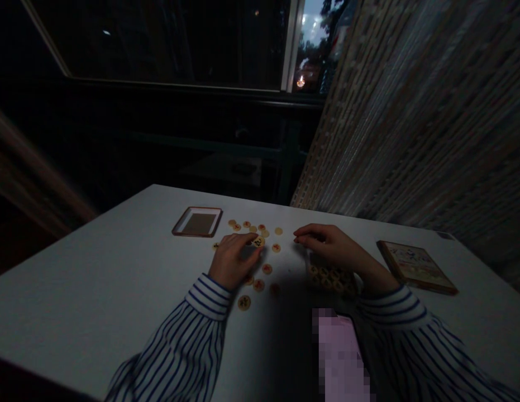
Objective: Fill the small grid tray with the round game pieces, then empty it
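Observation:
My left hand (234, 259) is over the scattered pieces, its thumb and fingertips closed around a round Chinese chess piece (258, 242) with a dark character. Several more wooden discs lie loosely about it, among them a red-marked piece (267, 269) and a dark-marked piece (243, 302). To their right, my right hand (327, 243) is held above the table with thumb and index tips drawn together in a pinch. Whether anything is between those tips is hidden. Below its palm and wrist stands a group of pieces in rows (333, 278), partly in shadow.
On the white table (117, 268), a shallow open box part (198, 222) lies at the back left. A flat box with a printed top (416, 267) lies at the right. A lit phone (343, 357) is near the front. A bead curtain (394, 111) hangs behind.

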Demonstrator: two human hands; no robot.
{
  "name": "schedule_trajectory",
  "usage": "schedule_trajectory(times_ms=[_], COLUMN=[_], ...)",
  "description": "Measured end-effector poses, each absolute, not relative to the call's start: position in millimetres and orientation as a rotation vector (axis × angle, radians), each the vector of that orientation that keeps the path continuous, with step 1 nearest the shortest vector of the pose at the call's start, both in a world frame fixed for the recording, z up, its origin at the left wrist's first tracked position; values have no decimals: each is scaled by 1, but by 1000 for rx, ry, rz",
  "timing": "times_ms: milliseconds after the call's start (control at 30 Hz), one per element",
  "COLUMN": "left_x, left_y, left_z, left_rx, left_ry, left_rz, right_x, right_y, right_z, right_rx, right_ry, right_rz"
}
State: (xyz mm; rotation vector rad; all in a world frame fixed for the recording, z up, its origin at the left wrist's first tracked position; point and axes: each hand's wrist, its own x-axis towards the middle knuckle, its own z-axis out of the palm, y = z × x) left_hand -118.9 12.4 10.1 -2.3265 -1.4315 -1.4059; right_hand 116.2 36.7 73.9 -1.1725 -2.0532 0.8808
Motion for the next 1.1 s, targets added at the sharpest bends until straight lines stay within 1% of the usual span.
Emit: schedule_trajectory(times_ms=[200,433,533,733,1000,1100], left_x=[-116,-113,-108,-89,-56,-42], left_y=[12,11,8,11,30,34], left_z=[7,4,8,23,60,75], left_rx=[-2363,-2354,-2325,-2320,-2582,-2608], left_ry=[-1557,-1659,-1731,-1818,-1679,-1720], left_rz=[-1474,-1553,-1650,-1882,-1924,-1946], right_x=[124,129,130,134,142,145], right_y=[36,38,35,29,33,35], right_z=[70,71,75,86,87,87], right_rx=[-1156,-1128,-1088,-1009,-1014,-1008], right_ry=[-2080,-2065,-2054,-2093,-2050,-2024], right_rz=[828,861,884,777,624,597])
